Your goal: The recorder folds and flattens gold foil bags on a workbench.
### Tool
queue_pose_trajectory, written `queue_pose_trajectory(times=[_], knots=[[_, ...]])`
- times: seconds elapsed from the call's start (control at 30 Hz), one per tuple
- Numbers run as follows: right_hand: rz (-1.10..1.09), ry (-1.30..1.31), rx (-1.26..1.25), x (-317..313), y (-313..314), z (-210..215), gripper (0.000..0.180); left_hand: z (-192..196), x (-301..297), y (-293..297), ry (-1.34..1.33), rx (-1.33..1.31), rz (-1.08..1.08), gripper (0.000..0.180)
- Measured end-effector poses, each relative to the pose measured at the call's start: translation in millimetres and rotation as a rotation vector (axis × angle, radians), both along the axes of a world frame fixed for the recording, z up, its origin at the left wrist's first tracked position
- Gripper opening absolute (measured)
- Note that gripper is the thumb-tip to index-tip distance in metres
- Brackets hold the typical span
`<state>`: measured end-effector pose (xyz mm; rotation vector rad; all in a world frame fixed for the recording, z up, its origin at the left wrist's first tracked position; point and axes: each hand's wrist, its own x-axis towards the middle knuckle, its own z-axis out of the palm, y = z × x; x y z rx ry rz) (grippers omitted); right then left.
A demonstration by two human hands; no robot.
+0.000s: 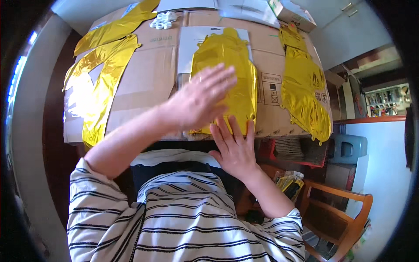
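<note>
A flat gold foil balloon [227, 56], not inflated, lies over a white backing card [185, 52] with a hang slot, in the middle of the cardboard. My left hand [198, 98] is over the balloon's left part, fingers stretched out and slightly blurred; whether it touches the foil I cannot tell. At the balloon's near edge, my right hand [235, 150] rests its spread fingertips on the foil. Neither hand grips anything. More flat gold foil balloons lie at the left [109, 83] and a gold foil stack [303, 83] lies at the right.
A large cardboard sheet [148, 83] covers the work surface. Small white rings [163, 19] sit at the far left of centre; clear plastic packaging [248, 11] and a box [292, 15] are at the back. A wooden chair [345, 218] and blue stool [349, 148] stand at the right.
</note>
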<state>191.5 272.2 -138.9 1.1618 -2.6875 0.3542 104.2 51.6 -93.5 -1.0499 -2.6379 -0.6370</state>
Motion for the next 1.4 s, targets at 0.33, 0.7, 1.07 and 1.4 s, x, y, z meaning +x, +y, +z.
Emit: queue_pose_trajectory(times=[0.33, 0.7, 1.07, 1.4], knots=[[0.011, 0.016, 0.056, -1.5, 0.3, 2.7, 0.089, -26.7, -2.5, -40.5, 0.047, -0.326, 0.194, 0.087], [0.001, -0.008, 0.071, 1.3, 0.4, 1.0, 0.089, -4.4, -12.5, -59.6, 0.104, -0.041, 0.176, 0.078], [-0.002, -0.074, 0.041, -0.1, 0.1, 1.6, 0.083, -35.6, 28.4, 14.4, 0.062, 0.004, 0.179, 0.071], [-0.226, 0.066, -0.437, -25.4, 49.7, 37.0, 0.022, -32.2, 31.2, 9.9, -0.019, 0.053, 0.146, 0.071]])
